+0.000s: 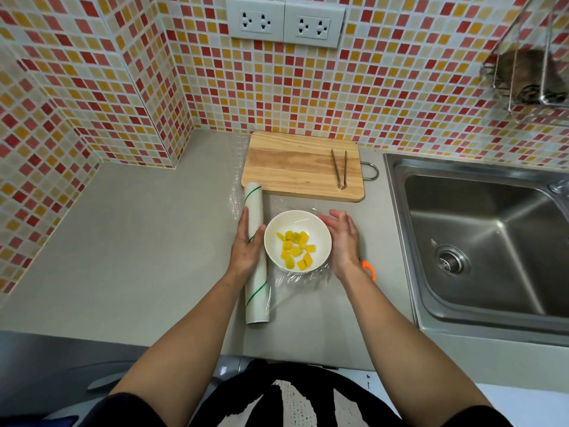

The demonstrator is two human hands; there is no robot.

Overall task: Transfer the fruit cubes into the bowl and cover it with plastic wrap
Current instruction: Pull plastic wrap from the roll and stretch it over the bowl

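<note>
Left hand (pixel 246 251) curled round plastic wrap roll (pixel 256 254), pinning it to table (pixel 138 241) just left of bowl (pixel 297 240). Right hand (pixel 343 238) spread flat, fingers straight, pressing film (pixel 295 277) against bowl's right side. Fruit cubes (pixel 296 249) already inside bowl, between both hands. Film looks stretched over rim, wrinkled at near edge. Judgement: keep roll anchored, hold sheet taut, smooth down around rim before tearing. Orange object (pixel 369 269) near right wrist, unidentifiable.
</note>
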